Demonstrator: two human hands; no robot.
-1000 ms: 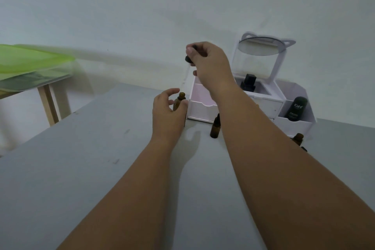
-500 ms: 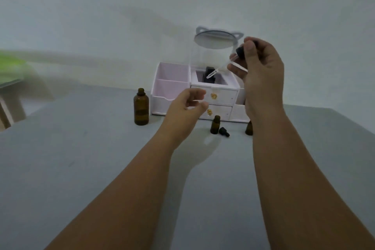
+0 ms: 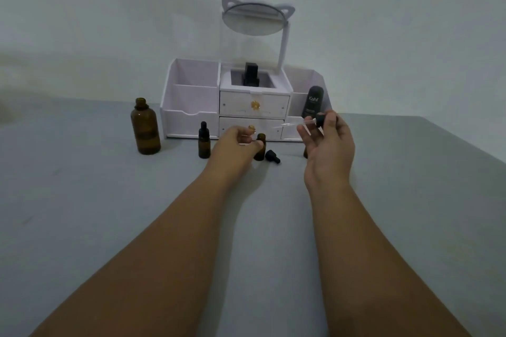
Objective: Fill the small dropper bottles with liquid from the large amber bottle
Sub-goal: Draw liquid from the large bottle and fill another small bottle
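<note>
Head view has the right hand [image 3: 325,145] lifted a little off the table [image 3: 82,200]. It pinches a dropper [image 3: 317,120] by its black bulb and collar, and the thin glass pipette points sideways toward the left hand [image 3: 232,145]. The left hand is low and curled, with its thumb against an open small bottle [image 3: 260,146] that stands between the two hands. Whether the fingers actually close round the bottle cannot be told.

A loose dropper cap [image 3: 272,156] lies just right of that bottle. A capped small bottle [image 3: 204,143] stands just left of the left hand. The large amber bottle [image 3: 145,128] stands uncapped further out on that side, well apart from both hands. A third small bottle [image 3: 305,153] peeks out from behind the right hand. The white organiser [image 3: 191,101] sits beyond the fingertips.

The small bottle is probably light glass on a narrow base, so it would tip easily. It is best gripped low round the body, leaving the mouth free. The pipette looks brittle, and the collar seems the safest place to hold it, since pressing the bulb would push liquid out. The large bottle is likely the heaviest and smoothest piece, so a full grip round its middle would suit it.
</note>
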